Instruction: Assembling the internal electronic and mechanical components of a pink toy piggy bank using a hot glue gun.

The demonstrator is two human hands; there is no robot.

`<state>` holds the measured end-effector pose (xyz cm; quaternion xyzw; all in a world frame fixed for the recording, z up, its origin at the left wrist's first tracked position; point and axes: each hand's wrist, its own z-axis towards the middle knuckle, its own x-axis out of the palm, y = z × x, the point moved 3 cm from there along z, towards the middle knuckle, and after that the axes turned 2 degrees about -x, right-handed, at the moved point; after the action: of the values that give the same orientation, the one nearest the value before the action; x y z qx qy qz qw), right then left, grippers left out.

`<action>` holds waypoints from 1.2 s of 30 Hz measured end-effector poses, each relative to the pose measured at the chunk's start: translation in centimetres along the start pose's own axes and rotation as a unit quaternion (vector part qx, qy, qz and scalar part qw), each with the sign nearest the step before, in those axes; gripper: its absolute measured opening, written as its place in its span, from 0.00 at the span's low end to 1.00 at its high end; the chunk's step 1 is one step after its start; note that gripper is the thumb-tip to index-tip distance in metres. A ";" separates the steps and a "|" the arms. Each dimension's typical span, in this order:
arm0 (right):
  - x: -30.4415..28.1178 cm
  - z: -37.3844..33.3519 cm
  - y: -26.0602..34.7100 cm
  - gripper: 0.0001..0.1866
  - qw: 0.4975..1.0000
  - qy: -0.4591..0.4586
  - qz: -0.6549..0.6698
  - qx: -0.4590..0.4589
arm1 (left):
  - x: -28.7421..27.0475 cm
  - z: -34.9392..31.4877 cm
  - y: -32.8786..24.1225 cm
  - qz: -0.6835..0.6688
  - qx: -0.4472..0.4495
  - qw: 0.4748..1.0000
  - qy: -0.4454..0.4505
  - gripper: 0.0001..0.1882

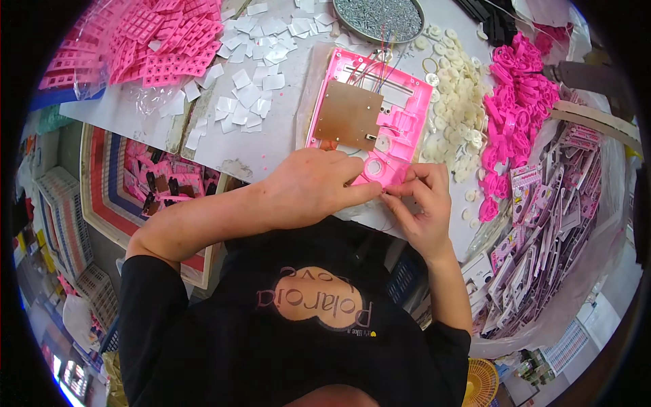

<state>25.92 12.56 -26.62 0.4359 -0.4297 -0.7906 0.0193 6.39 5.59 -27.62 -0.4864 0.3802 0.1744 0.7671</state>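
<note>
A pink plastic housing [405, 139] lies face down in front of me, with its inner side showing. A brown circuit board [349, 115] sits in it, and thin red and dark wires [382, 61] rise from its far end. My left hand [313, 184] is closed over the near edge of the housing, its thumb and fingertips at the near corner beside a round pink part [375, 167]. At that same corner my right hand [424, 203] pinches something small, mostly hidden by the fingertips.
White paper squares [252, 88] and pink grid-like parts [152, 41] lie at the far left. A round tray of screws [380, 17] stands at the back. Whitish discs [456, 102] and pink straps [510, 115] are heaped right, above a bag of printed pieces [542, 230]. A crate [108, 183] is at left.
</note>
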 end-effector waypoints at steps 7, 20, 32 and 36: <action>0.7 -2.1 0.7 0.12 0.993 -0.015 -0.111 -0.033 | -0.1 0.1 0.0 0.043 0.058 0.996 0.060 0.20; -1.4 10.5 0.8 0.11 0.985 0.038 -0.088 0.142 | -0.9 -0.2 -0.2 0.026 0.047 0.999 0.002 0.23; 1.8 13.1 -1.6 0.13 0.979 0.007 -0.109 0.174 | -7.9 2.4 5.4 0.069 -0.143 0.962 -0.221 0.15; 1.5 11.5 -0.5 0.08 0.975 -0.073 0.083 0.195 | -5.2 7.4 8.4 0.137 -0.132 0.966 -0.177 0.13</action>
<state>17.06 19.86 -25.12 0.3358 -0.6105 -0.7166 -0.0322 0.70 16.52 -27.11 -0.4881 0.2747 0.4100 0.7199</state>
